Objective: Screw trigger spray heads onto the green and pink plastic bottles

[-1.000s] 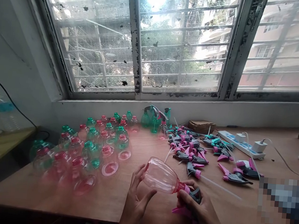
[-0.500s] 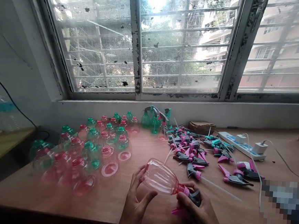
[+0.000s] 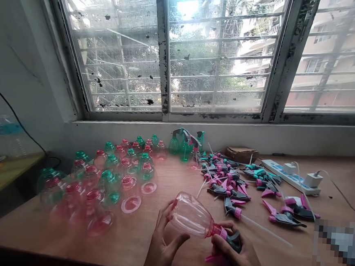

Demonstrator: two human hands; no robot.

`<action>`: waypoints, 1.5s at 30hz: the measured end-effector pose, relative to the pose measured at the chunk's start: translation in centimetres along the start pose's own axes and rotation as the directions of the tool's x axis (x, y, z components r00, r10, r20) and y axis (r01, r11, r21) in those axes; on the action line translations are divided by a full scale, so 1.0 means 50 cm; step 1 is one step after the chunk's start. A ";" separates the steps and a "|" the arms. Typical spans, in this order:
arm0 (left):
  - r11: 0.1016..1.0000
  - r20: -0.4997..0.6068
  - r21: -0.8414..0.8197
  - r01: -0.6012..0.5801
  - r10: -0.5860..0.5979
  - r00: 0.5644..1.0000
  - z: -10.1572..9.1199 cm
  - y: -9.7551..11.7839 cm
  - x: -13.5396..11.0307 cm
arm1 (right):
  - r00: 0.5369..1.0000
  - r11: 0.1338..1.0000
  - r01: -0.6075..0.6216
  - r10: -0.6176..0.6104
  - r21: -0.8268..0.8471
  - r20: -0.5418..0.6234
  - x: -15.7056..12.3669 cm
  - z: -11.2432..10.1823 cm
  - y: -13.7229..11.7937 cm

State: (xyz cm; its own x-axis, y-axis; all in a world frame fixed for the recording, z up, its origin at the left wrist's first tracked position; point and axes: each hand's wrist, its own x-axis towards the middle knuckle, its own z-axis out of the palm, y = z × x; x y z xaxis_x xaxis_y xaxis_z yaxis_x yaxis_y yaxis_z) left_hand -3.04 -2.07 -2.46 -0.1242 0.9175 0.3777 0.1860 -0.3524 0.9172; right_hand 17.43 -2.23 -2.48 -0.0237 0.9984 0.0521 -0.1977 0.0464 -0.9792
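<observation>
A clear pink bottle (image 3: 191,218) lies sideways between my hands, just above the wooden table (image 3: 145,233). My left hand (image 3: 163,246) is wrapped round its body, fingers curled on the base end. My right hand (image 3: 238,258) grips the grey and pink trigger spray head (image 3: 232,240) that sits on the bottle's neck. The pink trigger lever pokes out below my right fingers.
Several empty pink and green bottles (image 3: 112,181) stand on the table's left half. A pile of loose trigger spray heads (image 3: 235,182) lies right of centre. A few assembled green sprayers (image 3: 184,144) stand by the wall. A white power strip (image 3: 291,176) with chargers lies at the right.
My hands and the bottle have stayed together; the view has tipped slightly, so everything sits a little lower and to the right in the picture.
</observation>
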 end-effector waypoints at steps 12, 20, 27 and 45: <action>0.996 -0.017 -0.070 0.050 -0.051 0.999 0.002 -0.002 -0.003 | 1.000 1.000 0.017 -0.016 -0.022 0.021 0.005 0.001 0.010; 0.998 -0.048 0.014 -0.056 0.057 0.997 0.004 -0.013 -0.004 | 1.000 0.998 -0.023 0.023 0.053 -0.007 0.008 -0.001 0.017; 0.993 -0.090 -0.105 0.050 -0.060 0.994 0.011 -0.020 -0.003 | 1.000 1.000 0.017 -0.017 -0.020 0.005 0.006 0.006 0.013; 0.997 -0.071 -0.076 -0.007 0.002 0.997 0.009 -0.029 0.000 | 1.000 1.000 -0.007 0.006 0.026 0.005 0.011 0.003 0.022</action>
State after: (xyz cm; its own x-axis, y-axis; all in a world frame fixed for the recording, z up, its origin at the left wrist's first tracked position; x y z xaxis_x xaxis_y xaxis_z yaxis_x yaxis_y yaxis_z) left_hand -2.88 -1.46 -3.86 -0.1926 0.9015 0.3877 0.1120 -0.3723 0.9213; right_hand 17.07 -1.65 -3.48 -0.0295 0.9985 0.0468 -0.2230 0.0390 -0.9740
